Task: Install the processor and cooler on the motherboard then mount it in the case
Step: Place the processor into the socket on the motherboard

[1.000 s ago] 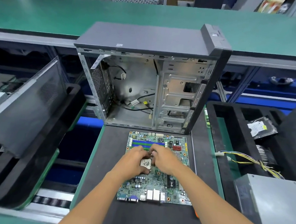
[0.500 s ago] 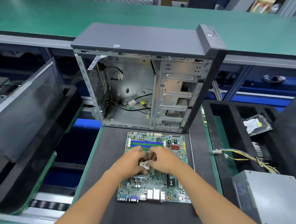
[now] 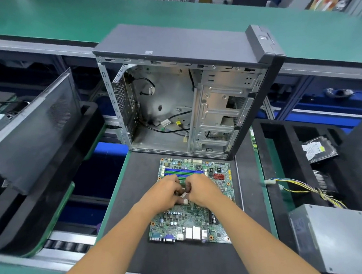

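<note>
A green motherboard lies flat on the black mat in front of me. The silver processor sits at the socket in the board's middle, mostly covered by my fingers. My left hand and my right hand meet over it, fingers curled and pinching at its edges. Behind the board stands the open grey computer case, its inside bare metal with loose black cables. No cooler can be picked out for sure.
A black foam tray at the right holds a hard drive, a power supply and its yellow cable bundle. Another tray with a leaning side panel stands at the left. A green bench runs behind the case.
Both hands stay on the processor; their fingers have drawn closer together over it. My head has shifted slightly, nothing else moved.
</note>
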The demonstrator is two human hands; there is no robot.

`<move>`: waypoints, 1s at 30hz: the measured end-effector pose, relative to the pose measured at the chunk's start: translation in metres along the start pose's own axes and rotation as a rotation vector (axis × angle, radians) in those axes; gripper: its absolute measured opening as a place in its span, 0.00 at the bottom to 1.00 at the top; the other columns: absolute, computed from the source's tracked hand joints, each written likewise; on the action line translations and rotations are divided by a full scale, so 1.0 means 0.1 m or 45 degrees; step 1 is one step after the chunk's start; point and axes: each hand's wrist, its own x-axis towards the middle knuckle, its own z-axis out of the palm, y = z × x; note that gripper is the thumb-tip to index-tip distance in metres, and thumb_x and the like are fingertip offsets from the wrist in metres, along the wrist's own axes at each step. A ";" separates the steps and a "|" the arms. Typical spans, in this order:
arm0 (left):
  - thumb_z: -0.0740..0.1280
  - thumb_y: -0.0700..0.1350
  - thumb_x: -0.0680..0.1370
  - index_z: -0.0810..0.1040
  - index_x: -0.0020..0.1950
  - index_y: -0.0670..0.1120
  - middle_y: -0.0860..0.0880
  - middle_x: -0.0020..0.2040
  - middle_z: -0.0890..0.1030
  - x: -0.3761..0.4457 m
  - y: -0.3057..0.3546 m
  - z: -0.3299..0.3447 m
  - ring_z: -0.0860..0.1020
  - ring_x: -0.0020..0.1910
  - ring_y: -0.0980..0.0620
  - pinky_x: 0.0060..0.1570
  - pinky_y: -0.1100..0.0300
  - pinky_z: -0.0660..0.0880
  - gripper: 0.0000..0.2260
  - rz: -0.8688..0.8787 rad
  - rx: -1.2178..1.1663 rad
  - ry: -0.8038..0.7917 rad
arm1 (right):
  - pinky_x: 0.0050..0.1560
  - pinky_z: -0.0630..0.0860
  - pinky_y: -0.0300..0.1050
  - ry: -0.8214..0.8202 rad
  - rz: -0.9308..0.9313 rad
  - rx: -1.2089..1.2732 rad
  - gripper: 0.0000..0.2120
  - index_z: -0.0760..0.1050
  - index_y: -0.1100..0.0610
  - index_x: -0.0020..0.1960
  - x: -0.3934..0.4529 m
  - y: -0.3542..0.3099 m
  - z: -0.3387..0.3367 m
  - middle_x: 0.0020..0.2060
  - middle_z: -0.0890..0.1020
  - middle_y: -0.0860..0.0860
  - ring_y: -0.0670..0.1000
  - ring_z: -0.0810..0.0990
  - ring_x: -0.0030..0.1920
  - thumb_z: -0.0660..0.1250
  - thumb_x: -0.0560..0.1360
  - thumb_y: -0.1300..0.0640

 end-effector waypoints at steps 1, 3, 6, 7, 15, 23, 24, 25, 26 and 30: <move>0.74 0.47 0.72 0.83 0.47 0.42 0.49 0.48 0.73 0.02 0.01 -0.02 0.71 0.48 0.51 0.48 0.55 0.70 0.09 0.002 0.014 -0.023 | 0.45 0.79 0.48 -0.001 0.006 -0.010 0.08 0.75 0.55 0.40 0.00 -0.01 0.00 0.40 0.79 0.52 0.54 0.80 0.43 0.68 0.71 0.67; 0.74 0.46 0.72 0.83 0.45 0.42 0.50 0.48 0.72 0.06 0.04 -0.06 0.72 0.48 0.49 0.49 0.53 0.72 0.08 0.019 0.069 -0.085 | 0.45 0.80 0.49 -0.005 0.005 -0.045 0.09 0.75 0.55 0.38 0.00 -0.02 -0.01 0.39 0.79 0.53 0.54 0.80 0.42 0.68 0.71 0.68; 0.72 0.46 0.73 0.83 0.47 0.41 0.48 0.50 0.72 0.12 0.07 -0.10 0.74 0.48 0.46 0.49 0.51 0.73 0.09 0.044 0.179 -0.172 | 0.44 0.80 0.50 -0.020 -0.007 -0.110 0.07 0.74 0.57 0.38 0.00 -0.03 -0.02 0.39 0.79 0.54 0.55 0.78 0.42 0.67 0.71 0.67; 0.72 0.46 0.73 0.83 0.47 0.40 0.47 0.51 0.73 0.13 0.07 -0.11 0.74 0.48 0.46 0.48 0.50 0.73 0.09 0.044 0.198 -0.185 | 0.43 0.79 0.49 -0.020 -0.009 -0.121 0.08 0.73 0.56 0.37 0.00 -0.03 -0.02 0.38 0.78 0.54 0.55 0.77 0.41 0.67 0.71 0.67; 0.71 0.44 0.73 0.80 0.43 0.39 0.48 0.48 0.72 0.11 0.07 -0.09 0.75 0.47 0.45 0.42 0.55 0.69 0.07 0.036 0.183 -0.136 | 0.34 0.70 0.45 -0.147 0.001 0.120 0.10 0.72 0.58 0.36 -0.15 -0.03 -0.07 0.31 0.73 0.54 0.53 0.71 0.32 0.66 0.75 0.58; 0.73 0.44 0.73 0.83 0.45 0.41 0.48 0.50 0.72 0.03 0.06 0.00 0.73 0.46 0.47 0.48 0.51 0.72 0.07 -0.006 0.135 -0.064 | 0.51 0.79 0.55 -0.060 0.216 0.553 0.10 0.80 0.70 0.48 -0.19 0.03 -0.10 0.44 0.82 0.65 0.53 0.77 0.38 0.66 0.77 0.62; 0.73 0.44 0.73 0.83 0.46 0.41 0.48 0.50 0.72 0.02 0.06 0.01 0.73 0.46 0.47 0.48 0.51 0.72 0.07 -0.014 0.133 -0.063 | 0.50 0.80 0.53 -0.060 0.225 0.555 0.09 0.80 0.67 0.49 -0.20 0.02 -0.09 0.43 0.83 0.62 0.52 0.79 0.38 0.68 0.77 0.60; 0.73 0.44 0.73 0.83 0.47 0.41 0.49 0.50 0.72 0.02 0.06 0.01 0.73 0.46 0.47 0.48 0.51 0.72 0.08 -0.022 0.129 -0.064 | 0.48 0.80 0.51 -0.062 0.239 0.538 0.10 0.79 0.65 0.51 -0.19 0.02 -0.08 0.43 0.83 0.59 0.52 0.79 0.38 0.70 0.76 0.59; 0.73 0.44 0.73 0.83 0.47 0.41 0.49 0.50 0.72 0.02 0.07 0.01 0.73 0.46 0.47 0.48 0.50 0.73 0.08 -0.030 0.123 -0.067 | 0.44 0.79 0.48 -0.063 0.259 0.501 0.12 0.77 0.64 0.53 -0.18 0.02 -0.07 0.42 0.83 0.58 0.51 0.79 0.38 0.72 0.74 0.57; 0.73 0.43 0.73 0.80 0.45 0.41 0.49 0.49 0.71 0.02 0.09 -0.01 0.73 0.46 0.47 0.48 0.51 0.73 0.06 -0.035 0.110 -0.076 | 0.42 0.76 0.44 -0.174 0.289 0.195 0.16 0.77 0.63 0.52 -0.14 -0.03 -0.01 0.41 0.82 0.55 0.51 0.78 0.39 0.75 0.71 0.53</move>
